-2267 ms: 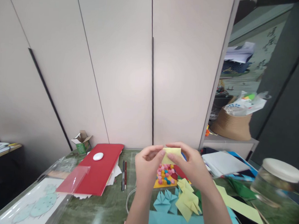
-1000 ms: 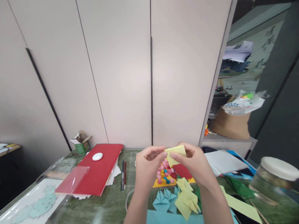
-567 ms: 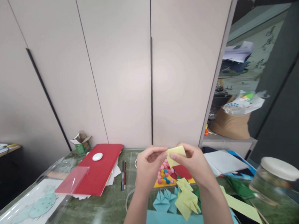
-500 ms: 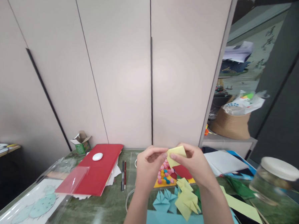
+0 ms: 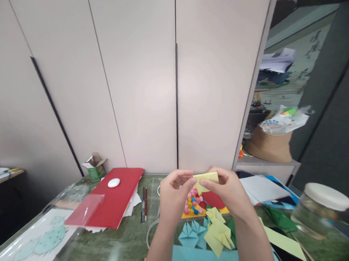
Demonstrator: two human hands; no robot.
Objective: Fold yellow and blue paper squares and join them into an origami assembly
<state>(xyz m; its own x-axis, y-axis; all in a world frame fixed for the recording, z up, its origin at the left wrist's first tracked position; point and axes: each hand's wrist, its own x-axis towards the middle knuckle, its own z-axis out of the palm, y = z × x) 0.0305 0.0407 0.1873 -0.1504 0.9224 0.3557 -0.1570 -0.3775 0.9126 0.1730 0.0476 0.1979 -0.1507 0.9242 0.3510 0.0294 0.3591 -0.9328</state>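
A small piece of folded yellow paper (image 5: 208, 177) is held up between both hands, above the table. My left hand (image 5: 177, 187) pinches its left edge between thumb and fingers. On the other side, my right hand (image 5: 225, 187) grips it with the thumb pressed on the near face. Below the hands lie folded yellow paper shapes (image 5: 218, 232) and folded blue paper shapes (image 5: 191, 234). Behind them, pink, orange and blue pompoms (image 5: 192, 201) are partly covered by the hands. Blue paper (image 5: 205, 260) lies between my forearms.
To the left are a red folder (image 5: 109, 197) with a white disc (image 5: 113, 182), two pens (image 5: 144, 205) and a small green box (image 5: 95, 169). A lidded clear jar (image 5: 316, 212) and a pale green paper strip (image 5: 285, 243) are at right. Cabinet doors (image 5: 136, 85) rise behind the table.
The yellow paper has tilted and now shows a narrower, flatter face between the fingers. Both hands keep hold of it and have barely shifted.
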